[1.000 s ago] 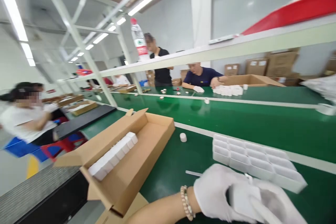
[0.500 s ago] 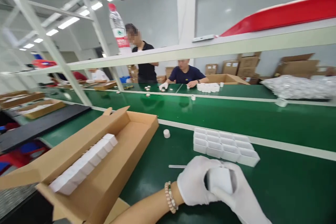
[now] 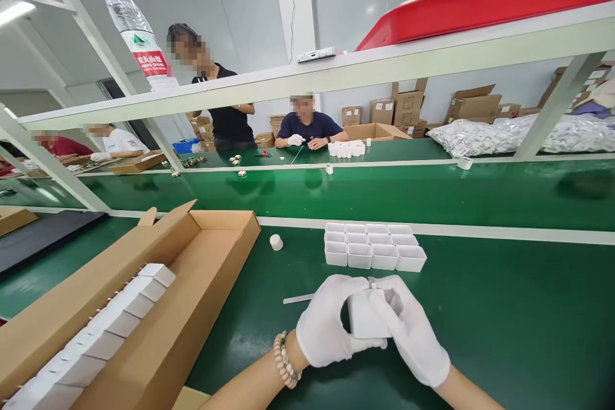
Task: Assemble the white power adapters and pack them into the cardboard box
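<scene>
Both my hands wear white gloves and close round one small white box [image 3: 366, 317] just above the green table. My left hand [image 3: 329, 323] grips its left side, and a bead bracelet sits on that wrist. My right hand [image 3: 410, 330] wraps its right side and top. A block of several open white boxes [image 3: 372, 246] stands on the table just beyond my hands. To the left, a long cardboard carton [image 3: 192, 295] holds a row of closed white boxes [image 3: 96, 336].
A small white cap [image 3: 276, 242] and a thin white strip [image 3: 298, 298] lie on the green table [image 3: 504, 307]. Beyond it runs a green conveyor belt [image 3: 384, 192]. Across the belt, other people work with white parts. A shelf [image 3: 336, 77] overhead carries a water bottle [image 3: 139, 32] and a red tray.
The camera has swung from the left to face the table. My hands have kept hold of the white box and turned it between them, moving it slightly left and nearer the block of boxes.
</scene>
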Action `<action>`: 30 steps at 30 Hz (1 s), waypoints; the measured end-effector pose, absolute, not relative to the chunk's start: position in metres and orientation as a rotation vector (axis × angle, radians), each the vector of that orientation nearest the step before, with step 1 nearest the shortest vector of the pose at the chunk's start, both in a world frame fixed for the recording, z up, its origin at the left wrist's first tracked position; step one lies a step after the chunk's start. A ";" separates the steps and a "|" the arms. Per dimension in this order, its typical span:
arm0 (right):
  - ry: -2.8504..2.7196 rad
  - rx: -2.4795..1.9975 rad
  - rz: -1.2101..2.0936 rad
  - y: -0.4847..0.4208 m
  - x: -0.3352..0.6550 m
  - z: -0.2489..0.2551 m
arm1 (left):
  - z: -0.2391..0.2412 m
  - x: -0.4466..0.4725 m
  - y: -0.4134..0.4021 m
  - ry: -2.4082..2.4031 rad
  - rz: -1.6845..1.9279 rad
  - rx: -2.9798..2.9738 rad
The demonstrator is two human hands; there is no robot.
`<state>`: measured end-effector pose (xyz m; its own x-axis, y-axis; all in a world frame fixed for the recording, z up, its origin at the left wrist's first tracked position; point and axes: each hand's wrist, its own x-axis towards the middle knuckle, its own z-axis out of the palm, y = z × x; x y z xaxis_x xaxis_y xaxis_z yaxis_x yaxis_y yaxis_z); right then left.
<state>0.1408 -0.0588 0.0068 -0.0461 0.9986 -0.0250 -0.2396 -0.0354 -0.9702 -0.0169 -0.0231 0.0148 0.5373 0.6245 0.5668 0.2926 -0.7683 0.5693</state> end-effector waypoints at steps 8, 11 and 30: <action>-1.185 -1.085 1.170 -0.056 0.147 0.002 | 0.012 -0.018 -0.023 0.816 1.050 2.309; -1.245 -1.124 1.149 -0.056 0.143 -0.003 | 0.007 -0.017 -0.022 0.803 1.057 2.374; -1.188 -1.102 1.176 -0.053 0.147 -0.006 | 0.004 -0.014 -0.022 0.766 0.997 2.332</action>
